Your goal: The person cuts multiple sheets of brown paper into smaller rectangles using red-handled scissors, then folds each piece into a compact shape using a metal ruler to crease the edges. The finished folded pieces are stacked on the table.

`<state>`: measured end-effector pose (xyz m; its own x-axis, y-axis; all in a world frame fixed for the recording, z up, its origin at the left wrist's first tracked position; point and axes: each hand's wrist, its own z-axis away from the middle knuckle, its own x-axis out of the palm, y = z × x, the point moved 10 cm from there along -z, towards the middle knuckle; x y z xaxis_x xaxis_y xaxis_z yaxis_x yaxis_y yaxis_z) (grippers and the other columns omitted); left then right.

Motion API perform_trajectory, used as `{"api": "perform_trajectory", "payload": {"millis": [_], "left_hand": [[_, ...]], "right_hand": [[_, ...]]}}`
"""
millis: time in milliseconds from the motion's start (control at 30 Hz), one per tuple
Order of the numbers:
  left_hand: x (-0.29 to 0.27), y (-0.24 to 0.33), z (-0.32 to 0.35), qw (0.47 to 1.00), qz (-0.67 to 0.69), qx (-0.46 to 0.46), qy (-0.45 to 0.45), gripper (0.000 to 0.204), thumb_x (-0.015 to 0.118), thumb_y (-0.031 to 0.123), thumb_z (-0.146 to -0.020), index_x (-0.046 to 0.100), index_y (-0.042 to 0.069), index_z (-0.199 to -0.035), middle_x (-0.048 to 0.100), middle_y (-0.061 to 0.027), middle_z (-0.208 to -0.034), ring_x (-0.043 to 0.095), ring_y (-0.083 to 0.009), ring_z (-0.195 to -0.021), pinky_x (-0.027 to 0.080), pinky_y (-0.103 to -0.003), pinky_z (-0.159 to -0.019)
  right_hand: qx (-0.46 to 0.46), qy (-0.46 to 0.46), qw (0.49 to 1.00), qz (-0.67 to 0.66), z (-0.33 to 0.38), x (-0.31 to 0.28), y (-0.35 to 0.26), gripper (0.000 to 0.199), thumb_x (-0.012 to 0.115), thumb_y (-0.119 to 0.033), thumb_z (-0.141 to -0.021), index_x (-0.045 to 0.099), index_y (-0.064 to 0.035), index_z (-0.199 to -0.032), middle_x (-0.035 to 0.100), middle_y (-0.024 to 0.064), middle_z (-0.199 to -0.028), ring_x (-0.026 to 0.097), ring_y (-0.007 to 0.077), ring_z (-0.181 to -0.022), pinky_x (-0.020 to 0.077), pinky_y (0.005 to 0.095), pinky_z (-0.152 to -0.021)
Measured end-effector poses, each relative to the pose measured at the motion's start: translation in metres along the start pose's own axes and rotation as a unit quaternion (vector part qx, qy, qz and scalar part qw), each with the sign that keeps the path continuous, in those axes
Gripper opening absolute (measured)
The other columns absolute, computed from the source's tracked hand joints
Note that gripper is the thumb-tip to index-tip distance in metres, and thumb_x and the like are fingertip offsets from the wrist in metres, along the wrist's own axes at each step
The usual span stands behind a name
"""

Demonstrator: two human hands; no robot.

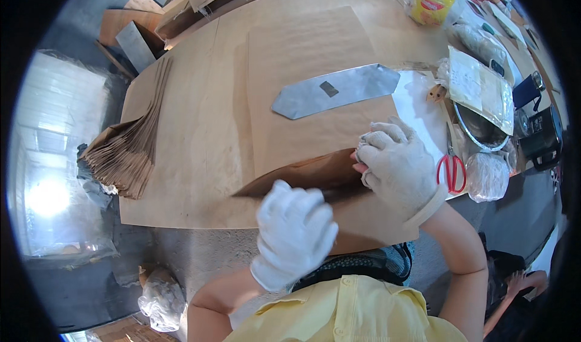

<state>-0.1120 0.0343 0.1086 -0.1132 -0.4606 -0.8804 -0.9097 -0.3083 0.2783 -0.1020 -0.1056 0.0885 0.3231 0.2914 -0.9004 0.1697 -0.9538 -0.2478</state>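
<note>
A yellow shirt (345, 315) is nearest — the blurred left hand (293, 233) is half-curled, its hold unclear; the right hand (396, 166), fingers curled, grips 1 opened brown paper bag (311, 168).

Illegible pale lettering (537, 124) on black mug (540, 141)

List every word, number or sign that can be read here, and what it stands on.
Yellow packet: lettering on red ovals, not copied here.
Black container: pale marks, too small to read.
Grey metal plate: a dark patch, no legible text.
Brown paper bag: no text visible.
</note>
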Motion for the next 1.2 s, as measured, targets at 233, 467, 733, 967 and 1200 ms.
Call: {"api": "perform_trajectory", "payload": {"millis": [233, 467, 733, 967, 1200], "left_hand": [[0.142, -0.002, 0.059, 0.883, -0.002, -0.037, -0.468, 0.022, 0.058, 0.024, -0.096, 0.072, 0.007, -0.096, 0.073, -0.0161, -0.099, 0.073, -0.0316, -0.086, 0.059, -0.052, -0.064], [0.224, -0.007, -0.05, 0.926, -0.053, 0.031, -0.373, 0.039, 0.058, 0.029, -0.1, 0.067, 0.009, -0.131, 0.07, -0.0169, -0.128, 0.069, -0.0318, -0.117, 0.057, -0.039, -0.095], [0.26, -0.054, -0.007, 0.89, 0.043, -0.025, -0.453, 0.055, 0.06, 0.042, -0.097, 0.06, 0.012, -0.144, 0.06, -0.0162, -0.146, 0.058, -0.0305, -0.133, 0.045, -0.039, -0.113], [0.187, -0.145, -0.056, 0.705, 0.326, -0.368, -0.512, 0.043, 0.075, 0.044, -0.092, 0.076, 0.003, -0.106, 0.077, -0.0062, -0.1, 0.07, -0.0145, -0.096, 0.053, -0.034, -0.084], [0.2, -0.14, -0.068, 0.877, 0.049, -0.225, -0.421, 0.05, 0.053, 0.045, -0.098, 0.075, 0.001, -0.092, 0.073, -0.0165, -0.08, 0.072, -0.0348, -0.079, 0.057, -0.047, -0.078]], "right_hand": [[0.16, 0.035, 0.965, -0.203, 0.035, -0.005, 0.072, 0.018, 0.072, -0.009, -0.079, 0.072, -0.0104, -0.097, 0.071, 0.0092, -0.105, 0.067, 0.0318, -0.107, 0.0537, 0.0451, -0.094], [0.278, -0.026, 0.957, -0.078, 0.144, 0.069, 0.149, 0.02, 0.061, -0.002, -0.086, 0.072, -0.0086, -0.102, 0.069, 0.0138, -0.116, 0.064, 0.037, -0.111, 0.052, 0.0452, -0.094], [0.3, 0.047, 0.914, -0.27, 0.156, 0.079, 0.081, 0.043, 0.059, -0.008, -0.099, 0.063, -0.0063, -0.142, 0.058, 0.0209, -0.15, 0.05, 0.0379, -0.144, 0.0325, 0.0503, -0.125], [0.234, -0.06, 0.967, -0.085, 0.142, 0.095, 0.062, 0.055, 0.064, -0.026, -0.099, 0.056, -0.0099, -0.151, 0.051, 0.0169, -0.158, 0.043, 0.0362, -0.15, 0.0234, 0.0534, -0.129], [0.229, -0.096, 0.969, -0.005, 0.14, 0.11, 0.056, 0.065, 0.071, -0.027, -0.092, 0.054, -0.0155, -0.155, 0.044, 0.0129, -0.165, 0.038, 0.0367, -0.153, 0.0248, 0.0541, -0.129]]}}
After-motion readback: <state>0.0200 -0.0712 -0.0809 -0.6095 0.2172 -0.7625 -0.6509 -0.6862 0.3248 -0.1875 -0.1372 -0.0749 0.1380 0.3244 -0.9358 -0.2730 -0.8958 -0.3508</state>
